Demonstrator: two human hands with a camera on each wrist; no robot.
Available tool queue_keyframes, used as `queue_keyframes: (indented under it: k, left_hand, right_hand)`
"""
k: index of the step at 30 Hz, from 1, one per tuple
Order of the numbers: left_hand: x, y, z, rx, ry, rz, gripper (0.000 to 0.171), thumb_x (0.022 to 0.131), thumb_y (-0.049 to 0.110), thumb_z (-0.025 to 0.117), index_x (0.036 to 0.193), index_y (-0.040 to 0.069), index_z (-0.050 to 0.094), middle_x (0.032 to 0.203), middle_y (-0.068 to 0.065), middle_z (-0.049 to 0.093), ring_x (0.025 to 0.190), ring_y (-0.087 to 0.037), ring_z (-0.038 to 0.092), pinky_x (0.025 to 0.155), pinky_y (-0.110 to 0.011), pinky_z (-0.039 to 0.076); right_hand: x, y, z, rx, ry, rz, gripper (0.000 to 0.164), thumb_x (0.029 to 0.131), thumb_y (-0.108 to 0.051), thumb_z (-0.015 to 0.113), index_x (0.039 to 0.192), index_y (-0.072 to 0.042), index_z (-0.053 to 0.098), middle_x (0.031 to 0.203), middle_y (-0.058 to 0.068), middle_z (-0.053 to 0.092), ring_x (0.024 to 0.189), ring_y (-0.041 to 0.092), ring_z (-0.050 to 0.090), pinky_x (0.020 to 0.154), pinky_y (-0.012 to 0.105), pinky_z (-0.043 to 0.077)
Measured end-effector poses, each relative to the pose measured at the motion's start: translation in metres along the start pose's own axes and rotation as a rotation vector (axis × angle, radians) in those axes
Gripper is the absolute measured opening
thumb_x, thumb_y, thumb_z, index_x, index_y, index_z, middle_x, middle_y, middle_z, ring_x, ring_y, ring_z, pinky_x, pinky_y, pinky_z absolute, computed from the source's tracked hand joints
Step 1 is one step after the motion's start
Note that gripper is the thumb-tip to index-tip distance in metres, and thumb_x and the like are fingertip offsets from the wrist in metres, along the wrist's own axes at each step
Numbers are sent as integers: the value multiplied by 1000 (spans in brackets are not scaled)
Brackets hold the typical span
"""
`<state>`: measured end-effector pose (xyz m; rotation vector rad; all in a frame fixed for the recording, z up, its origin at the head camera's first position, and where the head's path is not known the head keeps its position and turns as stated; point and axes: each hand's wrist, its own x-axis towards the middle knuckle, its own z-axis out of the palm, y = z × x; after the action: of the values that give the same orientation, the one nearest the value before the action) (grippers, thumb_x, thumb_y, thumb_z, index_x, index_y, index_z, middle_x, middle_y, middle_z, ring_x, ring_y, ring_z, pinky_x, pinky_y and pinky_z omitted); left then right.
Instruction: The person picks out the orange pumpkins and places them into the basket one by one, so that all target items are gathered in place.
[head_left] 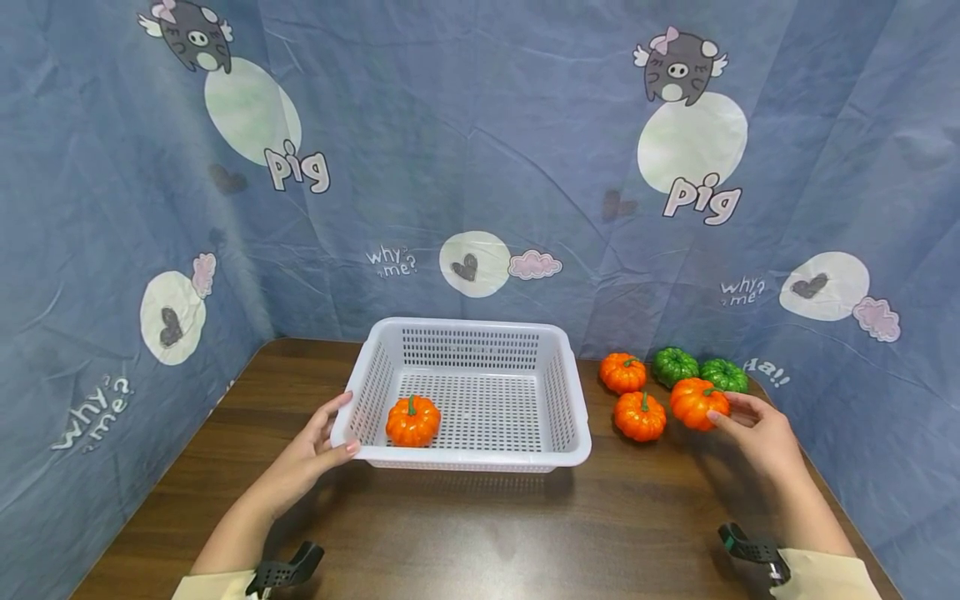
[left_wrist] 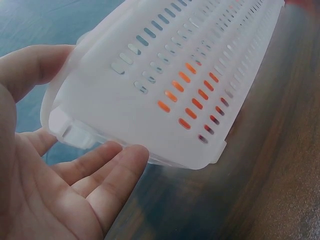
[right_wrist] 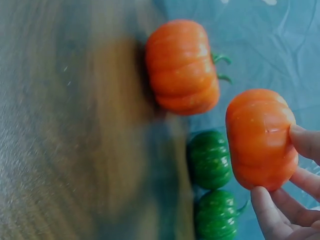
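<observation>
My left hand (head_left: 307, 454) holds the left front corner of a white perforated plastic basket (head_left: 480, 457). In the left wrist view, the thumb lies at the basket's rim and the fingertips (left_wrist: 132, 155) touch its side. Inside the basket, towards the left front, sits an orange toy pumpkin (head_left: 413, 422). At the right, my right hand (head_left: 761, 433) pinches another orange pumpkin (right_wrist: 261, 137) between thumb and fingers. It appears lifted off the table. Beside it on the table stand two more orange pumpkins (head_left: 640, 417) and two green pumpkins (head_left: 675, 367).
The brown wooden table (head_left: 480, 533) runs back to a blue cloth backdrop (head_left: 465, 158) printed with pigs and words. The cloth also hangs along the left and right sides. Black straps (head_left: 288, 568) circle both wrists.
</observation>
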<state>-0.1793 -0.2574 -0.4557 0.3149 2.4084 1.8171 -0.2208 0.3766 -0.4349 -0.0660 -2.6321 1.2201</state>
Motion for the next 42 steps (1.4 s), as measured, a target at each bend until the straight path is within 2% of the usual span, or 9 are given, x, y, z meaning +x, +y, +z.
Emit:
queue_keyframes:
  k: [10, 22, 30, 37, 42]
  left_hand:
    - [-1, -1, 1, -17, 2, 6, 81, 95, 13, 65, 159, 14, 15, 153, -31, 31, 129, -47, 44, 89, -19, 46]
    - [-2, 0, 0, -6, 3, 5, 80, 96, 14, 64, 159, 15, 14, 154, -30, 30, 131, -48, 43, 90, -21, 47]
    - [-2, 1, 0, -6, 0, 0, 81, 96, 15, 64, 159, 15, 14, 154, -30, 30, 131, -47, 44, 90, -22, 47]
    - [-1, 1, 0, 2, -3, -4, 80, 96, 15, 64, 159, 16, 14, 154, -29, 31, 130, -46, 45, 91, -23, 47]
    - [0, -1, 0, -6, -8, 2, 80, 96, 15, 63, 159, 16, 14, 153, -29, 31, 129, -45, 46, 90, -22, 47]
  right_hand:
    - [-4, -23, -8, 4, -34, -51, 60, 92, -26, 75, 135, 9, 53, 124, 34, 61, 83, -20, 52, 67, 12, 49]
    - [-9, -67, -14, -32, -51, -80, 62, 92, -32, 74, 139, 2, 54, 129, 28, 61, 86, -21, 51, 68, 12, 47]
    - [-14, -95, -10, -1, -84, -119, 59, 93, -30, 73, 139, 1, 53, 127, 29, 62, 90, -19, 52, 70, 14, 49]
    - [-17, -109, -4, 26, -100, -143, 58, 93, -30, 73, 140, -2, 54, 135, 24, 57, 93, -17, 52, 72, 15, 50]
    - [-14, -120, 6, 48, -103, -178, 55, 93, -29, 73, 138, -2, 56, 134, 22, 58, 94, -15, 54, 74, 14, 49]
